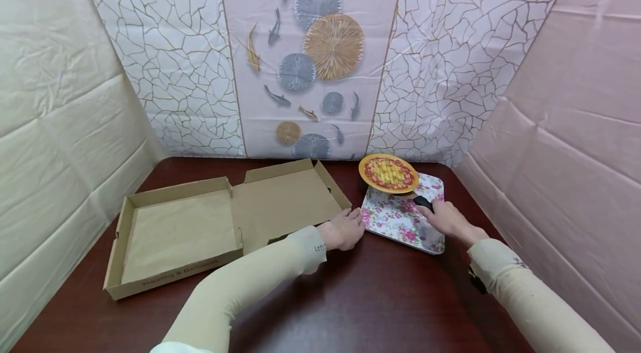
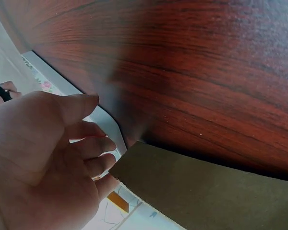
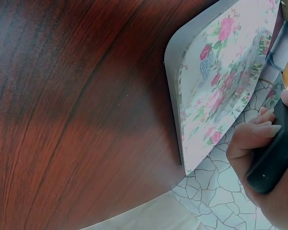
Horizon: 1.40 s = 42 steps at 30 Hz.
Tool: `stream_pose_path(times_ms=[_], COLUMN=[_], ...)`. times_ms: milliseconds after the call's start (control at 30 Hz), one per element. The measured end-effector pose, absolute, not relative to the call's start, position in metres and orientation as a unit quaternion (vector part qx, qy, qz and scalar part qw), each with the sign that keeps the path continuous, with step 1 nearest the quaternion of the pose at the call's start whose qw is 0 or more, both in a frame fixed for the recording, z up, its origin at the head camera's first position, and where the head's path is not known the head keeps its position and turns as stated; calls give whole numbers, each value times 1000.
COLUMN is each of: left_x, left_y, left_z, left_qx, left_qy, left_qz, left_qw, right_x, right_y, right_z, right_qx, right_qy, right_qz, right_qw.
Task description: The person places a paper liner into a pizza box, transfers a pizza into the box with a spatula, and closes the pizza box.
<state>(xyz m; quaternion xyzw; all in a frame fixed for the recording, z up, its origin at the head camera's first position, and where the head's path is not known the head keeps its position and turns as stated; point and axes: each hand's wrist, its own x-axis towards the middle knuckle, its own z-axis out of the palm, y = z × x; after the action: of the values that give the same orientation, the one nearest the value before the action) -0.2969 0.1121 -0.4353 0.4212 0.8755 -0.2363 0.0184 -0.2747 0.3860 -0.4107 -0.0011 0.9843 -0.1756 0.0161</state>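
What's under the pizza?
Under the near edge of the pizza, part of a utensil blade shows; the right hand grips its black handle. Anything farther under, including some of the floral board, is hidden.

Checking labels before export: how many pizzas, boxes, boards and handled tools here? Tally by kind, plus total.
Pizza: 1
Cardboard box: 1
Flowered board: 1
Black-handled spatula: 1
Total: 4

Beyond my right hand [image 1: 452, 220], the pizza [image 1: 389, 172] hides most of the spatula blade [image 1: 408, 195]; my fingers [image 3: 247, 139] partly cover its handle [image 3: 273, 160].
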Motion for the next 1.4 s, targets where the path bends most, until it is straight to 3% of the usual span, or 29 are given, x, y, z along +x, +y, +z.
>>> stream_pose_path(times_ms=[1400], left_x=[-295], left_y=[108], left_z=[-429], left_qx=[419], left_qy=[877], left_qz=[-231], left_qw=[45], right_x=[-275], right_y=[370], right_z=[-389], right_qx=[-33], right_qy=[985], right_qz=[-169], right_qw=[8])
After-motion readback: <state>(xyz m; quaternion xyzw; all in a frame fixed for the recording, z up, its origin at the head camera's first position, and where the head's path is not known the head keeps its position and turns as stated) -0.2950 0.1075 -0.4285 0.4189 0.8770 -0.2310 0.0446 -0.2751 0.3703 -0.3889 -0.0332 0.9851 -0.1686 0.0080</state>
